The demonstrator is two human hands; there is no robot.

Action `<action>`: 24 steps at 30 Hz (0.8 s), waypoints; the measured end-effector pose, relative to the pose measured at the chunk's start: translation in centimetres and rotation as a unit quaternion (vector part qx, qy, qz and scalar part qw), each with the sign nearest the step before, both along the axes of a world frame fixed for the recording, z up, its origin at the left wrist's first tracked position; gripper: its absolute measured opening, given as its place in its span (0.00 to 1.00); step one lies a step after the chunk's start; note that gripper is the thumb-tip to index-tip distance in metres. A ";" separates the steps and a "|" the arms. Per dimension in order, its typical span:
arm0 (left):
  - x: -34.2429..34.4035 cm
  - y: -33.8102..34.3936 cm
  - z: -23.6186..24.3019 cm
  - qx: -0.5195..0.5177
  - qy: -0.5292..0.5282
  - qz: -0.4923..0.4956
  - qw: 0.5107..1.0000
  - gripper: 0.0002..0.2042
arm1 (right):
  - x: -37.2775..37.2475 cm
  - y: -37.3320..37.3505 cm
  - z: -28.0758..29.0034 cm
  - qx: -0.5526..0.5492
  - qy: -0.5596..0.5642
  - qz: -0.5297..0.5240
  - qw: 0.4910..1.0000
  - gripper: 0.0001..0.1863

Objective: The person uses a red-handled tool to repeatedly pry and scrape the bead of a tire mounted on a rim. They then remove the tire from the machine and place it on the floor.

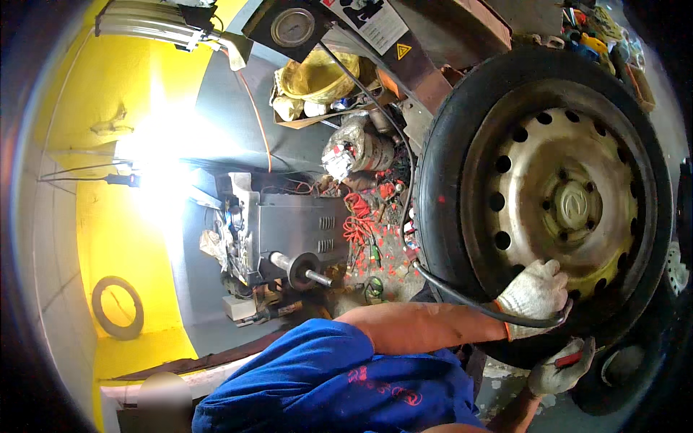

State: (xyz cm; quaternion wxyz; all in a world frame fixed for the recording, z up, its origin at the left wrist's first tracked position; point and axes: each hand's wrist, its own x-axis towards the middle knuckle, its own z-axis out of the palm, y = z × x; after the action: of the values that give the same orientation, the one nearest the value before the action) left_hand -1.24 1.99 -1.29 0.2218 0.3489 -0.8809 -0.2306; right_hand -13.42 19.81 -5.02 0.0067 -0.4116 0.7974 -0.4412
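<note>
A large tyre (pixel 440 209) on a steel wheel rim (pixel 527 180), with round holes about its edge, stands on the right. My left hand (pixel 533 292), in a white knitted glove, lies against the lower part of the wheel with its fingers curled. A black air hose (pixel 455 292) runs along that forearm into the glove, and the hand closes round it; the hose's end is hidden. Just below, my right hand (pixel 559 369), also gloved, is beside the tyre's lower edge. A short red stick-like object (pixel 568 359) is gripped in it; its kind is unclear.
A round pressure gauge (pixel 292 27) is at the top. A grey machine (pixel 292 224) with a protruding threaded shaft (pixel 317 277) stands left of the wheel. A yellow basin (pixel 317 79) sits in a box. Red scraps (pixel 359 224) litter the floor. A bright lamp (pixel 155 148) glares by the wall.
</note>
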 end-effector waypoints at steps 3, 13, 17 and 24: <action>0.2 -0.2 -0.2 0.002 -0.006 -0.009 1.000 0.12 | -0.6 0.2 -0.7 -0.019 -0.022 0.010 1.000 0.27; 0.3 -0.4 0.4 0.047 -0.001 -0.025 0.999 0.12 | -0.9 -0.4 0.4 0.060 0.094 0.023 0.993 0.25; 0.4 -0.2 0.0 0.006 0.018 -0.013 1.000 0.12 | -0.5 -1.0 1.1 0.050 0.092 0.028 0.994 0.26; 0.6 0.4 -1.4 -0.010 0.041 0.006 0.999 0.11 | 0.3 -0.4 0.3 0.066 0.105 -0.016 0.992 0.28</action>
State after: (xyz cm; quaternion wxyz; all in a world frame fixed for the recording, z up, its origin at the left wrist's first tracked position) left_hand -0.62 2.44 -2.70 0.2624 0.3424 -0.8713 -0.2342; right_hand -13.10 19.39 -4.75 -0.0573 -0.4418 0.8275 -0.3417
